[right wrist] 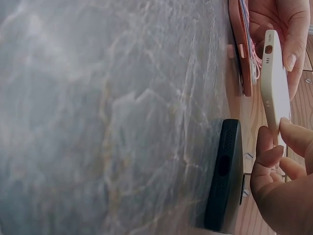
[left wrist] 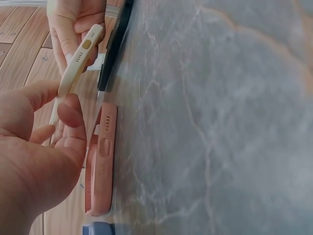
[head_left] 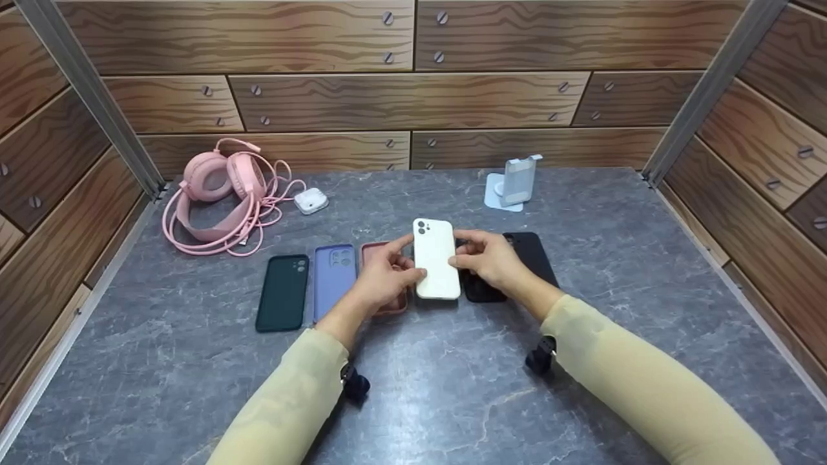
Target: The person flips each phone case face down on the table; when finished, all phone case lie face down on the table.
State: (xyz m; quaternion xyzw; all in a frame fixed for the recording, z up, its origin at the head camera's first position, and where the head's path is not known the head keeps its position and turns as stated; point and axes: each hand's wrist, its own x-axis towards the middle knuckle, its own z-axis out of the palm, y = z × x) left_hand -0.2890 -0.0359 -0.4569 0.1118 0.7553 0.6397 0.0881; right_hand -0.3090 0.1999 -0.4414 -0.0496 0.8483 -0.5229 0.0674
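A cream phone case is held between both hands a little above the table, its camera holes at the far end and its back facing up. My left hand pinches its left edge, thumb on the back face. On the opposite edge, my right hand grips with thumb and fingers. Below the left hand lies a pink phone case, partly hidden in the head view. Under the right hand is a black phone case. A purple-blue phone case and a dark green one lie further left.
Pink headphones with a coiled cable sit at the back left, beside a small white square case. A pale blue phone stand stands at the back right. Wood-patterned walls border the grey marbled table.
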